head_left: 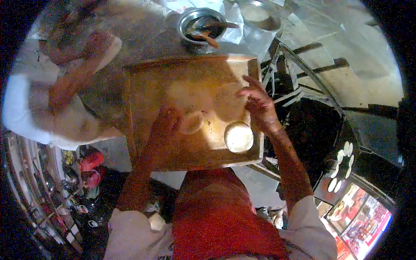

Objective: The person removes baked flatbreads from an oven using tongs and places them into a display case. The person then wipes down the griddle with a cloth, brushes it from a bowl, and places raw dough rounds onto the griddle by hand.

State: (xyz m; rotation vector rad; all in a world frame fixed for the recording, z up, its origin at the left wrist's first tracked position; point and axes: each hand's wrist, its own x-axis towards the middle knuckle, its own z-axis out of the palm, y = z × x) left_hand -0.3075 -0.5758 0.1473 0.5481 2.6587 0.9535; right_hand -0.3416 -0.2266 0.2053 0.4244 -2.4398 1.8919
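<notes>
My left hand [167,119] is over the left-middle of a wooden tray [195,161], its fingers bent against the edge of a small dough disc [191,122]. Shadow and blur soften those fingers. On the right, my right hand [260,104] hovers with fingers apart beside a thin, flat dough round [229,102]; whether a fingertip touches it I cannot tell. Below that hand, near the tray's front right corner, sits a brightly lit pale stack of dough rounds [239,137].
Behind the tray stands a metal pot [201,26] with wooden-handled utensils; another metal bowl [256,15] is beside it. At left is another person's arm [76,82]. Several pale rounds [345,158] lie on a dark surface at right, near a metal frame [299,65].
</notes>
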